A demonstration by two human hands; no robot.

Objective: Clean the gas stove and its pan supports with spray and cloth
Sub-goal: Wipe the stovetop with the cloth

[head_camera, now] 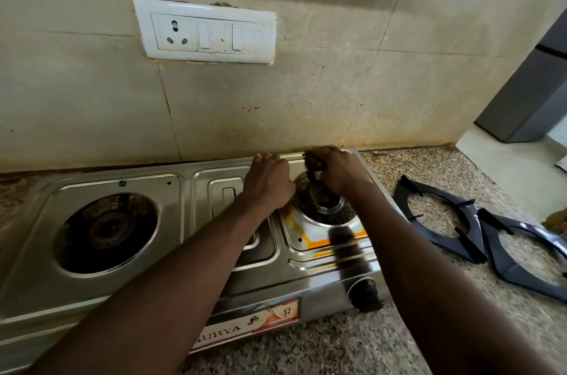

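Note:
A steel two-burner gas stove [196, 221] stands on the counter against the wall, both burners bare. Orange stains lie around the right burner [325, 209]. My right hand [334, 170] grips a brown scrubbing cloth [319, 155] at the stove's back right corner, behind that burner. My left hand [270, 178] rests on the stove's back edge just left of the right burner, fingers bent over the rim. Two dark pan supports [441, 218] [527, 255] lie on the counter to the stove's right. No spray bottle is in view.
A white socket and switch plate [205, 31] is on the stained tiled wall above the stove. A black knob [366, 295] sticks out of the stove's front. The speckled granite counter [306, 347] runs along the front and right. A grey cabinet [527, 92] stands far right.

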